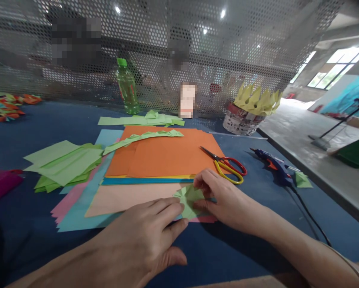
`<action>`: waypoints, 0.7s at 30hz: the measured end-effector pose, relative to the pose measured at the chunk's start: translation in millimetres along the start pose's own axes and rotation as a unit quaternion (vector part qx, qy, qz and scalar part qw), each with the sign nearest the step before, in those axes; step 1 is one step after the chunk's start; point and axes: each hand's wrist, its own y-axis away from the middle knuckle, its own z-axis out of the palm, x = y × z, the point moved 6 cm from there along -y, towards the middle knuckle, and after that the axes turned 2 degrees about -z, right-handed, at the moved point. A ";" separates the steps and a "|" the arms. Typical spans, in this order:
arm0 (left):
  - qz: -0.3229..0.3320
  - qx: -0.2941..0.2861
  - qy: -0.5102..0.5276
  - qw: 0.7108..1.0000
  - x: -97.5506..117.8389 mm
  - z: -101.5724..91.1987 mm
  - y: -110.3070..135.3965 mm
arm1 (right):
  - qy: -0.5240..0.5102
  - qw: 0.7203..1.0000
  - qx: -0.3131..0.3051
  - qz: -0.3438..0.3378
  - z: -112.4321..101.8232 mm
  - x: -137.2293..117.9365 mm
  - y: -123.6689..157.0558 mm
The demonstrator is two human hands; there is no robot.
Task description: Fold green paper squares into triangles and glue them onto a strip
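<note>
Left hand closest to me, palm down, fingers loose and ungripped, tips resting on the left edge of a light-green paper piece. Take that piece as the clock's centre. Right hand at 3 o'clock, thumb and fingers pinched on its right side. It lies over the near edge of the stacked coloured sheets.

Progress, by my reading: this piece is partly folded; my fingers cover some creases, so I can't count the folds. Done: a folded green paper strip at 11, resting across the orange sheets; a small green folded piece at 3, beside the glue gun. Left: loose green sheets between 9 and 10, flat, apparently unfolded. Scissors lie unused at 1; farther that way, a paper-covered cup topped with yellow folded points looks further along.
</note>
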 end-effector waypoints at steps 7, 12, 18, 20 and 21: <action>-0.014 0.003 0.061 0.998 -9.3 -11.3 0.5 | -0.023 1.000 -0.009 -0.008 -2.8 -1.1 -0.7; -0.034 0.009 0.100 0.994 -15.8 -12.7 1.1 | -0.037 0.999 0.003 -0.012 -11.8 -5.8 -3.2; -0.026 0.006 0.078 0.997 -14.1 -8.6 -2.7 | 0.007 1.000 0.017 -0.015 -14.6 -6.8 -3.9; -0.026 0.002 0.078 0.997 -14.0 -8.3 -2.9 | 0.043 0.999 0.018 -0.001 -15.2 -6.1 -3.5; -0.027 0.001 0.079 0.997 -14.0 -8.6 -2.7 | 0.056 0.998 0.016 0.010 -15.4 -5.8 -3.0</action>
